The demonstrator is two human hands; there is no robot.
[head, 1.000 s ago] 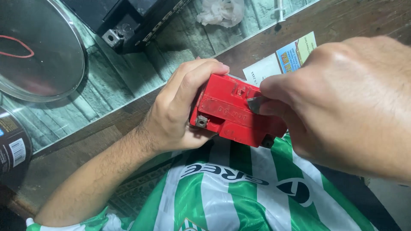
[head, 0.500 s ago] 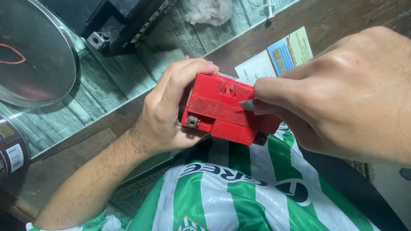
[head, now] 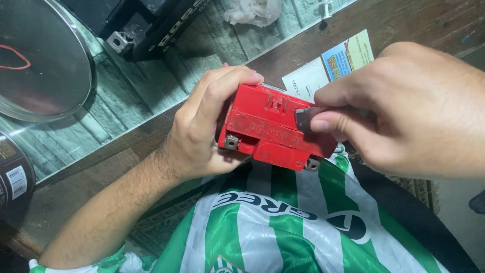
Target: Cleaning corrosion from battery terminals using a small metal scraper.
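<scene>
My view has shifted, sliding the battery [head: 275, 129] toward centre. My right hand [head: 404, 111] is pinching one dark blade [head: 304, 119] against its lid; my left hand [head: 207, 121] is gripping its end. I'm counting two terminals, one black battery [head: 146, 25] and one leaflet [head: 328, 68] behind.

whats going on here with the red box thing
A person in a green and white striped shirt grips a small red battery in the left hand, just above the lap. The right hand presses a small dark flat tool against its top strip. A larger black battery sits on the table behind.
</scene>
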